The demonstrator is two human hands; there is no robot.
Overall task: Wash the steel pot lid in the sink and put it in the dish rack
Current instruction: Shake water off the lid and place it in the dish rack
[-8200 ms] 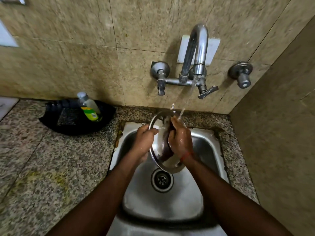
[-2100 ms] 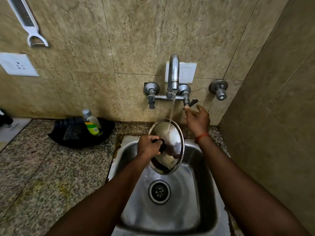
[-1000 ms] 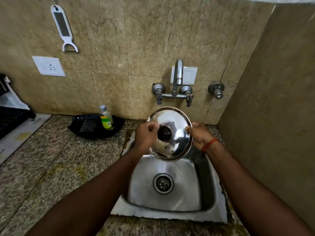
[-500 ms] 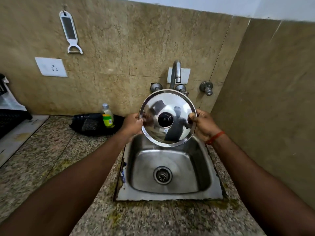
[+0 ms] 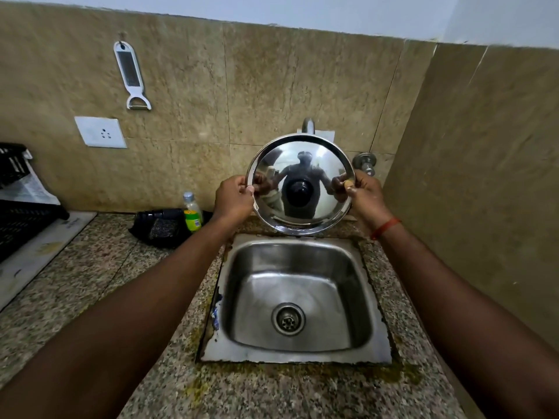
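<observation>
The round steel pot lid (image 5: pixel 314 164) with a black knob at its centre is held upright in the air above the back edge of the steel sink (image 5: pixel 298 356). Its knob side faces me and it hides most of the tap. My left hand (image 5: pixel 233 199) grips the lid's left rim. My right hand (image 5: pixel 364 198) grips the right rim; a red thread is on that wrist. A black dish rack (image 5: pixel 21 216) sits at the far left edge of the counter, only partly in view.
A speckled granite counter (image 5: pixel 90 285) surrounds the sink. A black tray (image 5: pixel 160 228) with a dish soap bottle (image 5: pixel 192 211) stands left of the sink by the wall. A tiled wall rises close on the right. A peeler (image 5: pixel 131 75) and a socket (image 5: pixel 101 132) are on the back wall.
The water has stopped running. Both hands now hold the lid by its rim and have raised it from the sink bowl to in front of the tap. The view has pulled back.
</observation>
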